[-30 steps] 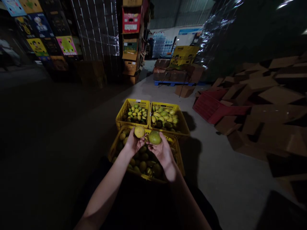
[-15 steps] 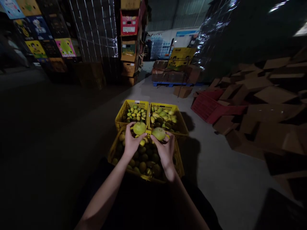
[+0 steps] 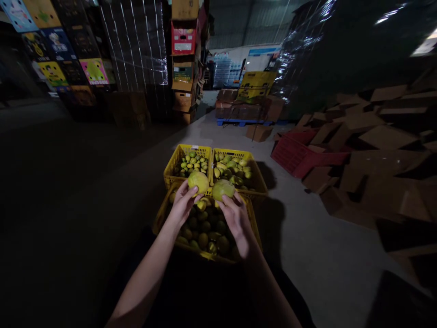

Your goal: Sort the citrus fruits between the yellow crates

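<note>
My left hand (image 3: 183,202) grips a yellow-green oval fruit (image 3: 198,181) that looks like a mango, its thumb lying across the near side. A greener mango (image 3: 223,190) is held at the fingertips of my right hand (image 3: 235,213). The two fruits are side by side, a small gap apart, above the far part of the near yellow crate (image 3: 211,257). Inside that crate lie several darker green fruits (image 3: 203,239), partly in shadow and partly covered by my hands.
Two more yellow crates with fruit, a left one (image 3: 170,169) and a right one (image 3: 260,175), stand just beyond. A red crate (image 3: 297,155) and a heap of flattened cardboard (image 3: 382,168) lie to the right. Stacked boxes (image 3: 183,73) and a blue pallet (image 3: 241,122) are farther back.
Both mangoes have been turned in my fingers, and my grips have shifted. My left thumb now lies over its fruit's face; the right fruit has moved slightly left.
</note>
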`<state>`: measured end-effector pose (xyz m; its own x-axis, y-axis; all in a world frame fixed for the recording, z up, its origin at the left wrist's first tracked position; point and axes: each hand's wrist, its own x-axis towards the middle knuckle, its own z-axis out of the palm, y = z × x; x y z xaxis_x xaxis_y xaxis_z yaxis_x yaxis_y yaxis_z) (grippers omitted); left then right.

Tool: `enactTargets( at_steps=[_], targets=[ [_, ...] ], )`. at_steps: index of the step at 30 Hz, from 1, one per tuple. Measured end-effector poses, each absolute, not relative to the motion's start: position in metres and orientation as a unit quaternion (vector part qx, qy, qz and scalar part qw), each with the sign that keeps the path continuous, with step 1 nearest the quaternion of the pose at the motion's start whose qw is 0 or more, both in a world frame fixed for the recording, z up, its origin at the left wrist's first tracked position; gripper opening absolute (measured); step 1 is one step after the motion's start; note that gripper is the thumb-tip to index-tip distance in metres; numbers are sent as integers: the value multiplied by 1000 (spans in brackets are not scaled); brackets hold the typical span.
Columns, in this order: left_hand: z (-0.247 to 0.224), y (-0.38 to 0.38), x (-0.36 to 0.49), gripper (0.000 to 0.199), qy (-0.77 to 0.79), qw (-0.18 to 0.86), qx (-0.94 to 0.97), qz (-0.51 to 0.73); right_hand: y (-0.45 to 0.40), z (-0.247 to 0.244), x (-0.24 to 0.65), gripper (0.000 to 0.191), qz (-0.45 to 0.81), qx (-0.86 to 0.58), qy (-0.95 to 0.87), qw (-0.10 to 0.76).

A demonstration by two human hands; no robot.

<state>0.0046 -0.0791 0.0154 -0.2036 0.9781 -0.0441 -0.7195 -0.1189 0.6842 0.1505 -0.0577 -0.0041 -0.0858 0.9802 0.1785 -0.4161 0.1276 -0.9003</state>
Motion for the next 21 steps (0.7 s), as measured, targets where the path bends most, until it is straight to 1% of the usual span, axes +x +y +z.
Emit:
enactTargets(
  at_steps=[4, 7, 12, 17, 21],
  targets=[
    [16, -80, -1, 19, 256, 641, 185, 700, -53, -12, 151, 40, 602, -305, -420, 607],
    [14, -79, -1, 15, 206, 675, 176, 687, -46, -23, 151, 33, 616, -287, -399, 616],
    [15, -75, 0, 20, 183, 710, 136, 667, -38, -31, 153, 19, 650, -253, -334, 634],
    [16, -72, 3, 28, 181, 720, 128, 658, -45, -13, 153, 18, 734, -189, -235, 609],
    [16, -68, 5, 34, 185, 717, 101, 664, -50, 0, 151, 15, 752, -196, -184, 602]
  ],
)
